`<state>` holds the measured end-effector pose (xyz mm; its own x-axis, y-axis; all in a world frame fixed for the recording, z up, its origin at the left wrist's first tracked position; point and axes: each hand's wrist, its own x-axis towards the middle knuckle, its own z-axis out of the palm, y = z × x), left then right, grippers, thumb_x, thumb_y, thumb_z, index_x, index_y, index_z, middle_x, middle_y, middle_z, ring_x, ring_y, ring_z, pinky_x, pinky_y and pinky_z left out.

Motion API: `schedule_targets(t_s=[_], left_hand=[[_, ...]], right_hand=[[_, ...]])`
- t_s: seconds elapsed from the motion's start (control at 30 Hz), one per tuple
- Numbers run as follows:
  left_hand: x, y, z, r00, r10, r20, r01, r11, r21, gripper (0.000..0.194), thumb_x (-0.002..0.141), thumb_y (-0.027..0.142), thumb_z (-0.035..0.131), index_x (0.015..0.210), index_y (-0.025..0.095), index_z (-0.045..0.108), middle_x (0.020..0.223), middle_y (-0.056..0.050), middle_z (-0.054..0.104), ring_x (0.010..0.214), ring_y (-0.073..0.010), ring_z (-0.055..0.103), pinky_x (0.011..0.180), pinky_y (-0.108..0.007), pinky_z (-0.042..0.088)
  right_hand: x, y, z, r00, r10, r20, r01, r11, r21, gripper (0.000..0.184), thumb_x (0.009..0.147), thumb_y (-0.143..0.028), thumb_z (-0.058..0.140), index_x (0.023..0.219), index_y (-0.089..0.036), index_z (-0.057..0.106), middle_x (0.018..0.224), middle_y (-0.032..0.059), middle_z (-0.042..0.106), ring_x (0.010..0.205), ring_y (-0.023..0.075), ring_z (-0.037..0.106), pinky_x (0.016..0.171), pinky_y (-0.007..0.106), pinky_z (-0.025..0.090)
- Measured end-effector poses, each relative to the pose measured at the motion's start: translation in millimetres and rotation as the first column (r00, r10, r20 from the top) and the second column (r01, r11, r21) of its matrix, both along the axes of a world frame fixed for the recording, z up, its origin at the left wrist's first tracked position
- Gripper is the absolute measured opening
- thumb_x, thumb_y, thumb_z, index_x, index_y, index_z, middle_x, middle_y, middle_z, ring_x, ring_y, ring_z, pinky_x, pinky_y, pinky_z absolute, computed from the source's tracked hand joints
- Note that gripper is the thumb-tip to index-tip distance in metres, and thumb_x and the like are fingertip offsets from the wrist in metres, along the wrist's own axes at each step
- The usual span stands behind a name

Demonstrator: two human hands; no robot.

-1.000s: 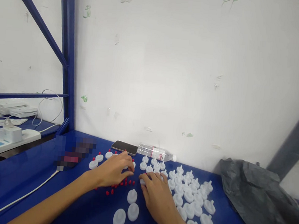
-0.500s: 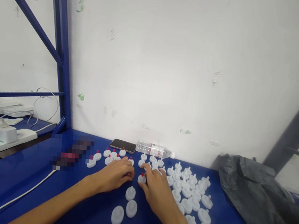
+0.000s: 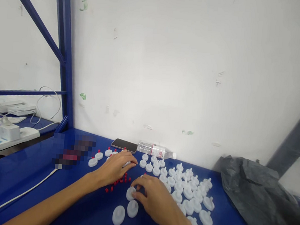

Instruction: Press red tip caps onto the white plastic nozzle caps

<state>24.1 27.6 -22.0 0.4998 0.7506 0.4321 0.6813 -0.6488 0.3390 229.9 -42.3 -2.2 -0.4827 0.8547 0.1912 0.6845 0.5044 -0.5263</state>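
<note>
My right hand (image 3: 155,195) has its thumb and index finger closed on the edge of a small white round piece with a central nozzle (image 3: 130,193), low over the blue table. Two more such white discs, a near one (image 3: 118,215) and another (image 3: 132,209), lie just below. My left hand (image 3: 117,165) curls its fingers and thumb around a white disc (image 3: 126,164), mostly hidden by the fingers. Loose small red caps (image 3: 116,182) are scattered below that hand. Behind my right fingers a disc with a red tip (image 3: 144,175) shows partly.
Red-capped discs (image 3: 99,155) stand at the left; many uncapped white discs (image 3: 187,191) spread at the right. A phone (image 3: 124,145) and a clear bottle (image 3: 155,150) lie by the wall. A dark plastic bag (image 3: 253,191) sits right; a white cable (image 3: 19,195) crosses the left side.
My right hand has left the red-tipped disc and come down-left to a plain white disc. My left hand has lifted upward from the red caps, uncovering them.
</note>
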Motion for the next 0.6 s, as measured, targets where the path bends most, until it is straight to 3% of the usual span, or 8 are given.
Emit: schedule_targets(t_s=[0.13, 0.33, 0.6], left_hand=[[0.9, -1.2, 1.1, 0.999, 0.016, 0.044, -0.015, 1.000, -0.024, 0.022, 0.099, 0.033, 0.050, 0.100, 0.027, 0.072, 0.096, -0.003, 0.074, 0.089, -0.0208, 0.065, 0.081, -0.034, 0.051], [4.3, -4.7, 6.8, 0.993, 0.003, 0.122, 0.006, 0.998, -0.069, 0.018, 0.097, 0.032, 0.054, 0.100, 0.028, 0.072, 0.096, 0.001, 0.075, 0.082, -0.0167, 0.067, 0.076, -0.029, 0.051], [10.5, -12.6, 11.2, 0.983, -0.097, 0.157, 0.111, 0.990, -0.085, 0.019, 0.097, 0.034, 0.056, 0.102, 0.029, 0.074, 0.096, -0.001, 0.076, 0.081, -0.0178, 0.067, 0.078, -0.029, 0.051]], right_hand=[[-3.5, 2.0, -4.9, 0.999, 0.015, -0.044, -0.013, 0.999, 0.044, 0.018, 0.088, -0.013, 0.059, 0.090, -0.027, 0.070, 0.097, -0.0009, 0.071, 0.092, 0.0181, 0.067, 0.085, 0.027, 0.047], [0.6, 9.1, -6.6, 0.980, -0.121, -0.158, 0.140, 0.983, 0.115, 0.014, 0.094, -0.017, 0.046, 0.094, -0.025, 0.057, 0.087, 0.0002, 0.070, 0.079, 0.0182, 0.067, 0.074, 0.028, 0.049], [3.0, 16.0, -15.1, 0.962, -0.248, -0.115, 0.269, 0.935, 0.232, 0.014, 0.091, -0.014, 0.054, 0.094, -0.024, 0.063, 0.096, 0.0021, 0.069, 0.085, 0.0190, 0.066, 0.079, 0.030, 0.050]])
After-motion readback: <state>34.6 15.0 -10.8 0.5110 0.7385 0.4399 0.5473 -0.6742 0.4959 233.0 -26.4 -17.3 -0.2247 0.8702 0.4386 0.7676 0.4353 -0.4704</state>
